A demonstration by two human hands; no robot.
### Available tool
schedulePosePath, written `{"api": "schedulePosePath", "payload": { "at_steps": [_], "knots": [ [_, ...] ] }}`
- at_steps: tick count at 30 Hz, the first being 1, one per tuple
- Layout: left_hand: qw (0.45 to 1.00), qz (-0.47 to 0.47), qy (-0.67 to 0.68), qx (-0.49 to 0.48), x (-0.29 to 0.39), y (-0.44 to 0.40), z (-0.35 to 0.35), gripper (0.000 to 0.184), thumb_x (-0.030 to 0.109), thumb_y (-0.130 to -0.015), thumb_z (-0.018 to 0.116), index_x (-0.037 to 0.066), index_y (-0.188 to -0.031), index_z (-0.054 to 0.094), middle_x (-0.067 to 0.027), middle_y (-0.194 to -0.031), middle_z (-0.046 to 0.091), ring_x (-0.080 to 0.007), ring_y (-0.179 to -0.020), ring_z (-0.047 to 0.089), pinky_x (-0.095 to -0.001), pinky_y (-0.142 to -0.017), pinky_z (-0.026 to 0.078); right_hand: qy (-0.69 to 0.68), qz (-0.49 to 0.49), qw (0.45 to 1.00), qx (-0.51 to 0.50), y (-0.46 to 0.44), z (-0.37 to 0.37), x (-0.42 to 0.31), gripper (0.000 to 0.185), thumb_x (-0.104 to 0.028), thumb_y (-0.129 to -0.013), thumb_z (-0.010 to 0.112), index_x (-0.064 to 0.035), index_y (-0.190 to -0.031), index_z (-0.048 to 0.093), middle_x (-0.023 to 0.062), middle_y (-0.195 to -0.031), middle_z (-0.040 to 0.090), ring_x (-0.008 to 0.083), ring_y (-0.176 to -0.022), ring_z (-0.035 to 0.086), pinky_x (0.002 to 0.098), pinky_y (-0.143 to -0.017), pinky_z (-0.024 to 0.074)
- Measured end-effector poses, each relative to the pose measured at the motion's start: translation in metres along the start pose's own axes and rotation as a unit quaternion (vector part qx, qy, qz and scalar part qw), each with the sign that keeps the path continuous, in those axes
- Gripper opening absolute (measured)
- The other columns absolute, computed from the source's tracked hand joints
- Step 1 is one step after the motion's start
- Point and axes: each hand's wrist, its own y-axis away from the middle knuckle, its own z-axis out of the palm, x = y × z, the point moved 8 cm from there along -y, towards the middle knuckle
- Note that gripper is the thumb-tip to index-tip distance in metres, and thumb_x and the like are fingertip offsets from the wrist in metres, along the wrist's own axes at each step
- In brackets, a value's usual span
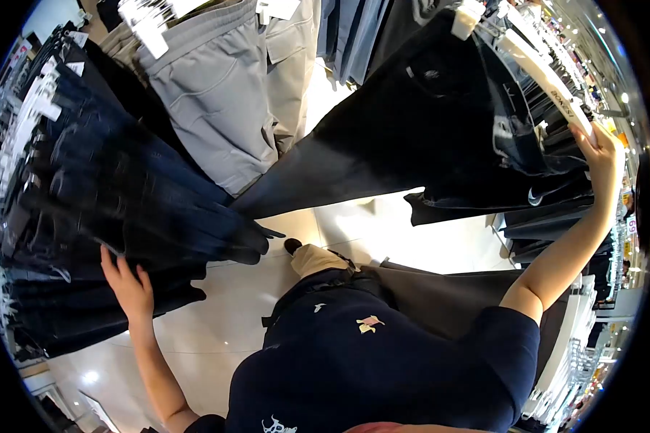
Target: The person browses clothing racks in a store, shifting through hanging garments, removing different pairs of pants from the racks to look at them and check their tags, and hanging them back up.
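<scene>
My right hand (603, 155) is closed on one end of a white clip hanger (542, 72) with lettering on it. From this hanger hangs a pair of black jeans (397, 115), held out to my right, its legs slanting down toward the middle of the view. At the left, my left hand (128, 285) rests with outstretched fingers against the dark jeans (108, 202) that hang in a packed row. Its fingertips touch the fabric, and nothing shows gripped in it.
Light grey trousers (217, 94) hang at the top, between the two dark garments. White hangers (40, 101) line the left rack. More hanging clothes (556, 224) stand behind my right arm, and brown-grey trousers (448, 292) hang beside me. The tiled floor (209, 317) is pale and shiny.
</scene>
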Motion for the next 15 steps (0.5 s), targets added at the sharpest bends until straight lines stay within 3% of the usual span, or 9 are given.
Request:
{"api": "schedulePosePath", "payload": {
  "at_steps": [1, 2, 5, 7, 8, 10, 13, 14, 15],
  "knots": [
    [1.000, -0.007, -0.015, -0.019, 0.002, 0.007, 0.005, 0.045, 0.001, -0.076, 0.054, -0.002, -0.119, 0.043, -0.0252, -0.138, 0.024, -0.0406, -0.127, 0.025, -0.0465, -0.104, 0.022, -0.080, 0.012, 0.996, -0.024, 0.010, -0.017, -0.015, 0.033, -0.030, -0.077, 0.064, 0.0012, -0.070, 0.055, 0.0119, -0.056, 0.040, 0.0216, -0.052, 0.036, 0.0320, -0.050, 0.0303],
    [0.999, -0.014, -0.031, -0.042, 0.002, 0.016, 0.009, 0.046, 0.002, -0.075, 0.054, -0.001, -0.119, 0.043, -0.0245, -0.138, 0.023, -0.0401, -0.127, 0.024, -0.0457, -0.104, 0.022, -0.082, -0.042, 0.996, -0.022, 0.018, -0.036, -0.036, 0.023, -0.021, -0.076, 0.065, 0.0022, -0.077, 0.059, 0.0085, -0.058, 0.043, 0.0150, -0.053, 0.038, 0.0266, -0.051, 0.0303],
    [0.994, -0.069, 0.069, -0.051, -0.003, 0.044, 0.024, 0.052, 0.003, -0.072, 0.061, 0.000, -0.121, 0.043, -0.0211, -0.138, 0.025, -0.0386, -0.126, 0.025, -0.0433, -0.104, 0.024, -0.140, -0.194, 0.970, -0.043, 0.039, -0.091, -0.104, 0.022, -0.016, -0.071, 0.069, 0.0040, -0.076, 0.062, 0.0072, -0.054, 0.047, 0.0136, -0.050, 0.044, 0.0264, -0.046, 0.0298],
    [0.983, -0.070, 0.162, -0.054, 0.014, 0.059, 0.026, 0.058, 0.007, -0.070, 0.067, 0.000, -0.122, 0.042, -0.0210, -0.138, 0.026, -0.0378, -0.125, 0.028, -0.0415, -0.103, 0.025, -0.195, -0.223, 0.951, -0.089, 0.049, -0.105, -0.121, 0.027, -0.019, -0.066, 0.072, 0.0044, -0.076, 0.061, 0.0086, -0.064, 0.053, 0.0170, -0.057, 0.049, 0.0270, -0.052, 0.0351],
    [0.973, -0.061, 0.220, -0.043, 0.024, 0.067, 0.023, 0.062, 0.010, -0.069, 0.070, 0.001, -0.123, 0.041, -0.0208, -0.137, 0.026, -0.0373, -0.124, 0.029, -0.0405, -0.103, 0.026, -0.210, -0.276, 0.933, -0.094, 0.053, -0.115, -0.140, 0.030, -0.025, -0.067, 0.070, 0.0027, -0.073, 0.060, 0.0082, -0.062, 0.052, 0.0174, -0.055, 0.048, 0.0278, -0.050, 0.0346],
    [0.939, -0.054, 0.313, -0.129, 0.058, 0.073, 0.016, 0.069, 0.014, -0.067, 0.073, 0.001, -0.126, 0.039, -0.0193, -0.138, 0.028, -0.0350, -0.126, 0.029, -0.0391, -0.105, 0.024, -0.208, -0.448, 0.866, -0.074, 0.066, -0.134, -0.193, 0.037, -0.037, -0.069, 0.066, -0.0008, -0.067, 0.057, 0.0072, -0.059, 0.052, 0.0181, -0.050, 0.048, 0.0294, -0.047, 0.0336],
    [0.799, 0.010, 0.585, -0.137, 0.096, 0.106, 0.026, 0.076, 0.016, -0.066, 0.074, 0.001, -0.131, 0.036, -0.0151, -0.140, 0.029, -0.0278, -0.131, 0.026, -0.0377, -0.108, 0.018, -0.264, -0.554, 0.783, -0.106, 0.080, -0.143, -0.245, 0.049, -0.050, -0.075, 0.056, -0.0023, -0.063, 0.055, 0.0080, -0.057, 0.050, 0.0211, -0.046, 0.049, 0.0317, -0.046, 0.0333],
    [0.752, -0.014, 0.648, -0.118, 0.123, 0.104, 0.000, 0.077, 0.016, -0.066, 0.074, 0.001, -0.131, 0.036, -0.0140, -0.139, 0.032, -0.0260, -0.131, 0.026, -0.0374, -0.108, 0.016, -0.277, -0.589, 0.752, -0.101, 0.082, -0.148, -0.259, 0.051, -0.051, -0.077, 0.052, -0.0018, -0.063, 0.054, 0.0084, -0.057, 0.049, 0.0214, -0.047, 0.049, 0.0314, -0.045, 0.0335],
    [0.590, -0.124, 0.772, -0.199, 0.130, 0.129, 0.022, 0.071, 0.017, -0.069, 0.073, 0.001, -0.130, 0.039, -0.0133, -0.136, 0.036, -0.0253, -0.128, 0.030, -0.0374, -0.107, 0.019, -0.288, -0.624, 0.720, -0.096, 0.085, -0.153, -0.273, 0.054, -0.052, -0.079, 0.049, -0.0012, -0.064, 0.054, 0.0087, -0.057, 0.049, 0.0217, -0.047, 0.050, 0.0311, -0.043, 0.0337]
  ]
}}
